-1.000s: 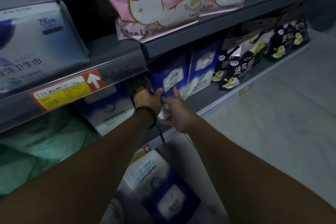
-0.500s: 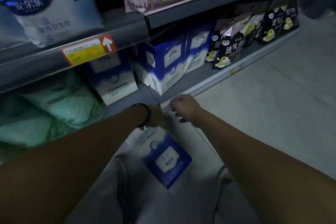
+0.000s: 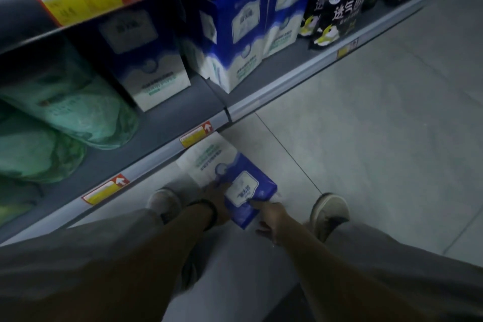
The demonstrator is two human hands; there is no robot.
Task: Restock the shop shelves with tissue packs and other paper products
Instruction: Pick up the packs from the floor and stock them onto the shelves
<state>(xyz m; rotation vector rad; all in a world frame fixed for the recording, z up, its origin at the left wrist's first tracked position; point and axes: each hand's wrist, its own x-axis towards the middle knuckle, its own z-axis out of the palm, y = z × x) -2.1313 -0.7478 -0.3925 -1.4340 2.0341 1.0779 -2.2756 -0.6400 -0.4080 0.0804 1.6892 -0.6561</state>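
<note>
Fingers of left hand (image 3: 219, 202) and right hand (image 3: 272, 218) touch near end of tissue pack (image 3: 230, 176); grip unclear.

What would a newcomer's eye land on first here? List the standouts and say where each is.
First, the blue and white tissue pack lying on the floor between the person's shoes, with the left hand and right hand at its blue end. Next, matching blue packs standing on the bottom shelf just beyond it, pale green packs piled to their left and black-and-yellow bags to their right.
</note>
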